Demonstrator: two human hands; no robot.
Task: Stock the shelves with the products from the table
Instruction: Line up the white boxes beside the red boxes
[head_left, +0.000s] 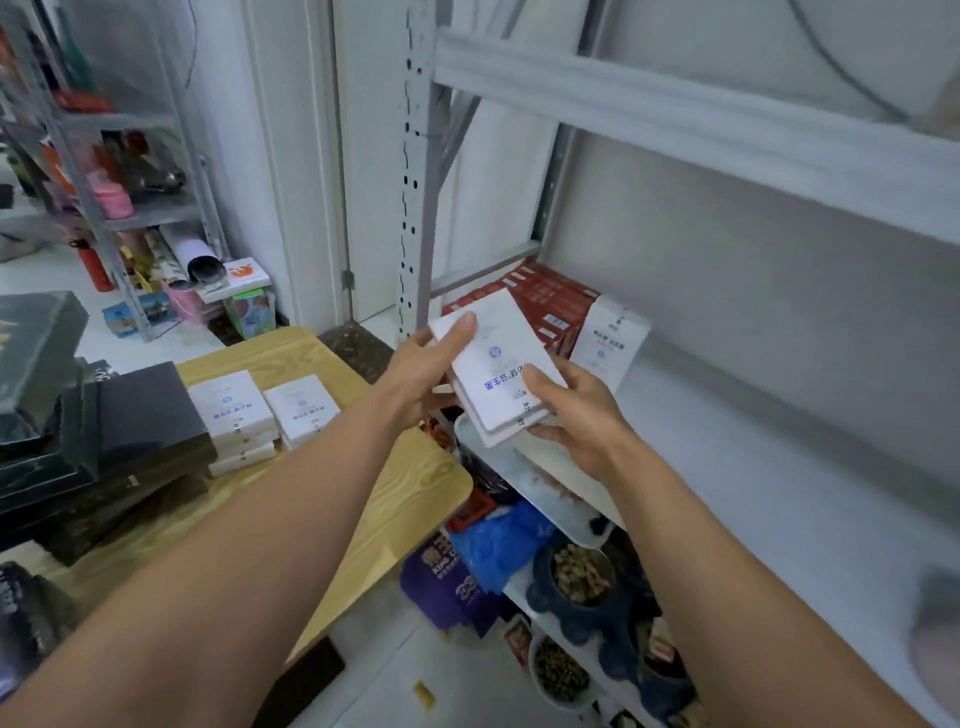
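boxes first: i have a small stack of flat white boxes (498, 364) held between both hands, in the air just off the front edge of the shelf (779, 493) and not yet resting on it. my left hand (426, 369) grips the far end, thumb curled over the top face and fingers underneath. my right hand (576, 415) takes the near corner, thumb on top and fingers wrapped below. it looks like two boxes, the lower one slid a little out from under the upper.

i judge this to be the carry-in, just short of the put-down. to do it well i'd square the two boxes against my palms before going further, since the loose lower one could slip out if either grip eases. the tidy spot seems to be the bare board just beside the upright white box (613, 332), which stands against the red boxes (550, 296) at the back left corner. i'd stand mine on edge the same way, close in so that box props them, and let go with the right hand last.

more white stacks (234, 410) wait on the table (363, 493) next to the black boxes (104, 441), so there is plenty left to stock.
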